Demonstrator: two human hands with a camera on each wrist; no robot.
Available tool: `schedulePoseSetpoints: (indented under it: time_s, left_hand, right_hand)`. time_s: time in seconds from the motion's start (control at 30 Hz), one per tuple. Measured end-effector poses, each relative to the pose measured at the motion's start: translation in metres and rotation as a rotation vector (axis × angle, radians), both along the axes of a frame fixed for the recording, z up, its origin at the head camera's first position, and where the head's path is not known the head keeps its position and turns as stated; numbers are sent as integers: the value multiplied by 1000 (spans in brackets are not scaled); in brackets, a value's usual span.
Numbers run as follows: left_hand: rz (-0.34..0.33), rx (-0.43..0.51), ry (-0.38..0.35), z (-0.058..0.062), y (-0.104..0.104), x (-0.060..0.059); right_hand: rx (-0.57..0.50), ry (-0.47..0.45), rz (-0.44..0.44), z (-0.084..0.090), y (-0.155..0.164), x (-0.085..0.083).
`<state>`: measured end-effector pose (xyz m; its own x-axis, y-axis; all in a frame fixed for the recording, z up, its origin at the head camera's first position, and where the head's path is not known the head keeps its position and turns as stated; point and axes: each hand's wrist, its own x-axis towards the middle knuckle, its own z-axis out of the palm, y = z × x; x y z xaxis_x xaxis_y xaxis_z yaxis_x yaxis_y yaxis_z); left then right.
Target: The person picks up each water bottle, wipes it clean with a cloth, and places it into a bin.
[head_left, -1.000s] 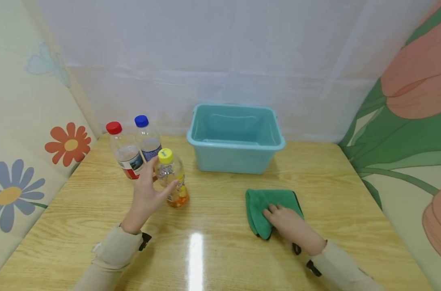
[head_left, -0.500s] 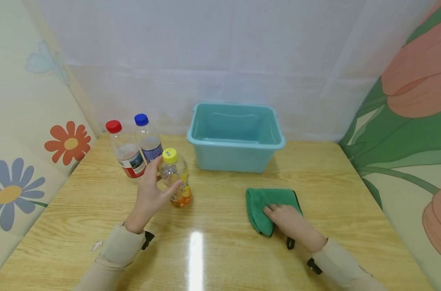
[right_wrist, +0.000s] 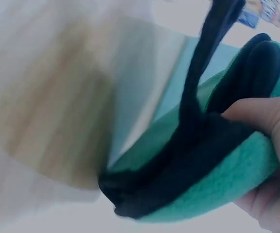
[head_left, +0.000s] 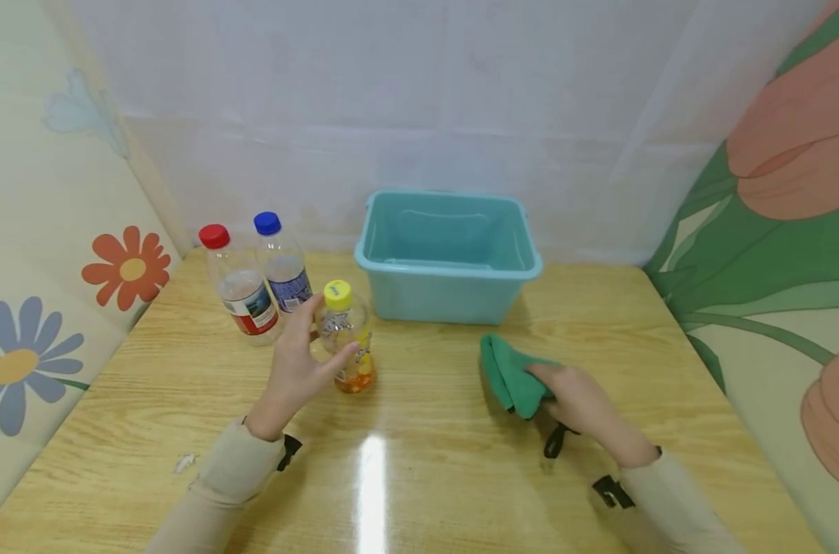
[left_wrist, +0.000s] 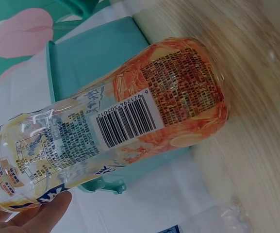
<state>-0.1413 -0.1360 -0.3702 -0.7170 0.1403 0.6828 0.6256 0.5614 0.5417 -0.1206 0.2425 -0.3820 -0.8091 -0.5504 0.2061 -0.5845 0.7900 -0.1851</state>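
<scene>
My left hand (head_left: 299, 375) grips a clear plastic bottle (head_left: 353, 338) with a yellow cap, thumb on one side and fingers on the other. The bottle stands upright, some orange showing at its base. In the left wrist view, fingertips press the upper part of the bottle (left_wrist: 115, 124), whose barcode faces the camera. A folded green cloth (head_left: 509, 373) with black edging is pinched in my right hand (head_left: 579, 400), its far end raised and a black loop dangling below. The right wrist view has the thumb on top of the cloth (right_wrist: 217, 174).
A light blue plastic bin (head_left: 447, 296) stands at the back centre of the wooden table. Left of it are a red-capped bottle (head_left: 246, 296) and a blue-capped bottle (head_left: 285, 277), both upright. A small white scrap (head_left: 184, 462) lies at the front left.
My left hand and the yellow-capped bottle have shifted right, away from the other two bottles. My right hand, earlier resting on the flat cloth, has gathered and raised it.
</scene>
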Motion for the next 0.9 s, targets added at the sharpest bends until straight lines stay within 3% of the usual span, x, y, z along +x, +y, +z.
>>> schedulePoseSetpoints:
  time_s: [0.23,0.47,0.7,0.9]
  left_hand:
    - [-50,-5,37,6,8,0]
    - [-99,-6,13,10,19,3]
    - [-144,16,32,9,30,3]
    - [-204,21,-12,12,40,3]
  right_hand:
    - [-191,5,-68,11,10,2]
    - [-333,-24,-123,13,14,7]
    - [-437,-7,-170,14,12,10]
    - [-504,-36,-227,16,8,11]
